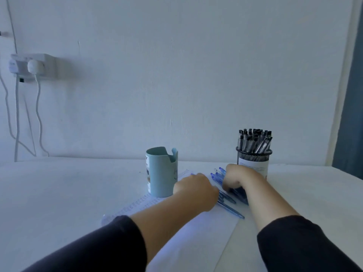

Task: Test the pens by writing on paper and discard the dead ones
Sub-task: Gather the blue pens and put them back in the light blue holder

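Blue pens (pixel 228 201) on paper (pixel 196 232), between both hands' grip, right hand (pixel 238 178) touching

No text legible anywhere in view. Light blue cup (pixel 161 173): printed label strip down its left side with dark characters at the top, too blurred to read; small dark mark on its right face, also unreadable. Paper sheet (pixel 137 207) under the cup: rows of fine print along its left part, not resolvable. Black mesh pen holder (pixel 253 160): white label wrapped round the lower body, faint lines of print, illegible. No numbers or brand names discernible.
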Action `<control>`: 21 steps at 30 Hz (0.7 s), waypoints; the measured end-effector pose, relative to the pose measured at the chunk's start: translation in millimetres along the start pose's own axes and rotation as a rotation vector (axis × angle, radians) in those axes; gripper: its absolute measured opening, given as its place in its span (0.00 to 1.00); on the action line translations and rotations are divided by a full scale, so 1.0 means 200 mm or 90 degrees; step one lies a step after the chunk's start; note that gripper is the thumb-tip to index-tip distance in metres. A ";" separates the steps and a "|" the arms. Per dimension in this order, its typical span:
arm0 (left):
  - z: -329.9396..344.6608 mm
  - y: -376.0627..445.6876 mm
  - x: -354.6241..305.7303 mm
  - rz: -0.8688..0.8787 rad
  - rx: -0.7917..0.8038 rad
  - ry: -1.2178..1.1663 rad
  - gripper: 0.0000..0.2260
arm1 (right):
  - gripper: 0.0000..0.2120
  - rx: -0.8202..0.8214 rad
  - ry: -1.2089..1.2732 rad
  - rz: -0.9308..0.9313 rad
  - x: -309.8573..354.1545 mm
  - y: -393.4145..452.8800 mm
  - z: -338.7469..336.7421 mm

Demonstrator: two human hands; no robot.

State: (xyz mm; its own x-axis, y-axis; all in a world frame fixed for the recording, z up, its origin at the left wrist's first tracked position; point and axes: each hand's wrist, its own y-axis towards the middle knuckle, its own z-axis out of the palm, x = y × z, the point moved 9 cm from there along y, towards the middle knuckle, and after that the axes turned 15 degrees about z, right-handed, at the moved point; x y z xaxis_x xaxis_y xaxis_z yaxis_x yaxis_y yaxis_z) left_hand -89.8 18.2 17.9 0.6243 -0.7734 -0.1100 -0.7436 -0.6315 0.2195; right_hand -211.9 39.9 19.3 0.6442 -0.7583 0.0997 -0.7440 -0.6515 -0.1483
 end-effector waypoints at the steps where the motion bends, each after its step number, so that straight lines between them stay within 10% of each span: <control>1: 0.00 0.03 -0.01 -0.008 0.001 -0.001 0.17 | 0.07 0.009 -0.016 0.000 0.00 0.00 0.00; 21: 0.18 0.28 -0.09 -0.060 0.154 0.019 0.19 | 0.06 0.036 -0.089 0.031 -0.05 0.05 0.03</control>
State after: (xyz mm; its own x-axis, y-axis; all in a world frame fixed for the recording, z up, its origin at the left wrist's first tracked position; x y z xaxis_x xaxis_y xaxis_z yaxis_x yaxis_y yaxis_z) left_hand -151.4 -4.6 -1.8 0.6981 -0.7105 -0.0889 -0.7148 -0.6988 -0.0283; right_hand -224.6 40.6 10.6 0.6294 -0.7758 -0.0459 -0.7660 -0.6093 -0.2051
